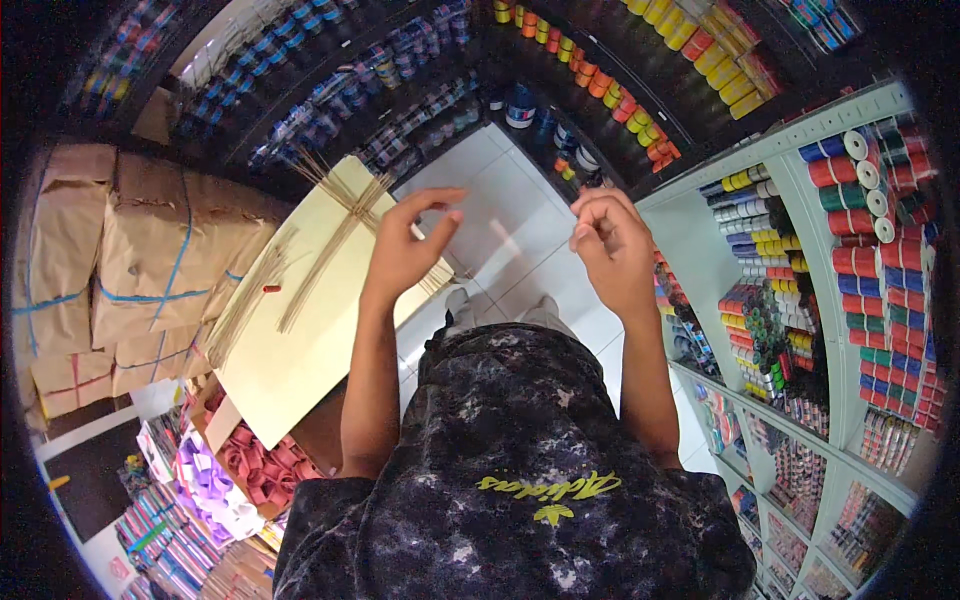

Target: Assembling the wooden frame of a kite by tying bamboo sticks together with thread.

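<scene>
Two hands raised | my left hand (pixel 405 250) fingers spread, nearest straw bundle (pixel 335 240) lying leftward, long axis diagonal | my right hand (pixel 612 245) curled, pinch unclear

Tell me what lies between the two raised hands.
In the head view, only pale floor tiles show between the left hand and the right hand; whether a fine strand spans them is unclear.

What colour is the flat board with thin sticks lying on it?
Pale yellow flat board, seen in the head view, with straw-coloured thin sticks.

even indoor light, strong fisheye warp
centre sharp, edges bend & fall to black vignette, soft shadows, slight blur on fingers
</scene>
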A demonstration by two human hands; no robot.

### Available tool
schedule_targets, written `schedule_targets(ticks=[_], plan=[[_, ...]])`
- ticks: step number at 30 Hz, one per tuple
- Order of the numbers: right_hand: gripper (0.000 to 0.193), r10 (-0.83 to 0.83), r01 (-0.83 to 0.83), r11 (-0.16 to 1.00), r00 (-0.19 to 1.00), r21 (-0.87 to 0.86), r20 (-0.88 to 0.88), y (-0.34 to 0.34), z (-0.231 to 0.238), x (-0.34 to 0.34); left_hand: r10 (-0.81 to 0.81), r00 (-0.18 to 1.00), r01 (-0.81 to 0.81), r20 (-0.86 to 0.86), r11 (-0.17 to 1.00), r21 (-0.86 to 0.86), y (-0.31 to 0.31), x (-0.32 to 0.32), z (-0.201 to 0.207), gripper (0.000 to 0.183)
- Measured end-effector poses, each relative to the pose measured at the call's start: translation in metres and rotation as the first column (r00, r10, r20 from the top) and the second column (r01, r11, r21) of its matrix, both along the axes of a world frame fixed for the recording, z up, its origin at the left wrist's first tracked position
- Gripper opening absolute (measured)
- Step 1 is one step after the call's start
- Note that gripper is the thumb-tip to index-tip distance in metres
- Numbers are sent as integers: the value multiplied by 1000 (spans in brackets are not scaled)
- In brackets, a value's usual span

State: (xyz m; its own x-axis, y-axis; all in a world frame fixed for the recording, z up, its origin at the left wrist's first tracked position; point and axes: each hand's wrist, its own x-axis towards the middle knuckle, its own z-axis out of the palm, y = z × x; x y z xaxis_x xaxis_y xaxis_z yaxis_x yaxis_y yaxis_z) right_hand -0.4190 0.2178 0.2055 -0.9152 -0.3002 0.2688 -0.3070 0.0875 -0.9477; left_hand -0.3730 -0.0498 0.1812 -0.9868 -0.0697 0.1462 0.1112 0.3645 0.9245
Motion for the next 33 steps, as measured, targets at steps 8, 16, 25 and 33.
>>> schedule_targets(ticks=[8, 16, 25, 33], plan=[[8, -24, 11, 987, 996, 158, 82, 5, -20, 17, 171, 978, -101, 116, 885, -455, -60, 56, -83, 23], [9, -107, 74, 885, 993, 459, 47, -1, -29, 28, 304, 915, -173, 266, 890, -422, -100, 82, -125, 18], [9, -135, 121, 861, 991, 494, -8, -44, -31, 33, 569, 812, -294, 127, 588, -754, -195, 52, -170, 20], [10, -168, 146, 863, 986, 483, 2, -82, -40, 44, 509, 832, -84, 219, 507, -858, -233, 47, -186, 18]])
